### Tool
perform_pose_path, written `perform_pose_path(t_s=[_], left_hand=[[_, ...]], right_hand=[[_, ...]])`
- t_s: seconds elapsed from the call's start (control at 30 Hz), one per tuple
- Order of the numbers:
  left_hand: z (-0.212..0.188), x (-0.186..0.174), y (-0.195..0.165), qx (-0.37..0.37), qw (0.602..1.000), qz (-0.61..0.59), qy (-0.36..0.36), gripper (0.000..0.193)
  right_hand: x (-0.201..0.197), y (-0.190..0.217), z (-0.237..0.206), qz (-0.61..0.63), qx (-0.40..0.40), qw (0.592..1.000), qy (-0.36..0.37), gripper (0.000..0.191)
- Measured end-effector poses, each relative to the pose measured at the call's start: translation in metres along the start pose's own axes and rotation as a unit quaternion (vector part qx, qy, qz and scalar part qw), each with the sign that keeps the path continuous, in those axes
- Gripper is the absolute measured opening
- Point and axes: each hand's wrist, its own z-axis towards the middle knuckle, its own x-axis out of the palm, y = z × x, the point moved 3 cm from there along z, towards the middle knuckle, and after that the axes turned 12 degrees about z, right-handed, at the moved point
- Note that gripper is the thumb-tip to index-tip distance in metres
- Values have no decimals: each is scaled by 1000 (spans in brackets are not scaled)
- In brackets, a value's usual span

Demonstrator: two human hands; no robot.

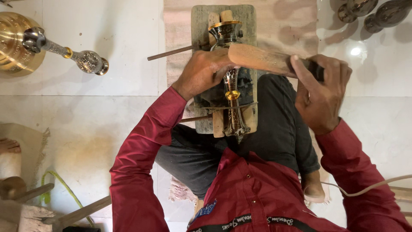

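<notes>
Your left hand [201,71] rests on the engraved metal stem [232,92], and its fingers are closed around the upper part of it, just below the golden cup-shaped top [224,29]. The stem lies along a wooden block [201,25] on the floor [98,111], between your knees. Your right hand [319,92] has its fingers wrapped tight around the dark end of a wooden tool [262,58], which crosses over the stem and touches your left hand. A thin metal rod [171,53] sticks out from the block on the left side. Far left lies another brass and silver piece [64,53].
</notes>
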Motion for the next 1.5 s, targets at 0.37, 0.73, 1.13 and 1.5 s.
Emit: perform_pose_path(t_s=[0.37, 0.73, 1.13, 1.5], left_hand=[[11, -5, -1, -52, 996, -16, 68, 32], [12, -14, -6, -33, 998, -39, 38, 34], [-13, -1, -15, -97, 987, -107, -75, 45], [-15, -1, -14, -67, 995, -12, -67, 29]], right_hand=[[3, -2, -7, 65, 49, 996, -22, 57], [6, 0, -11, 25, 74, 997, 16, 66], [19, -20, 3, -49, 60, 991, 107, 63], [1, -9, 24, -18, -67, 997, 42, 55]])
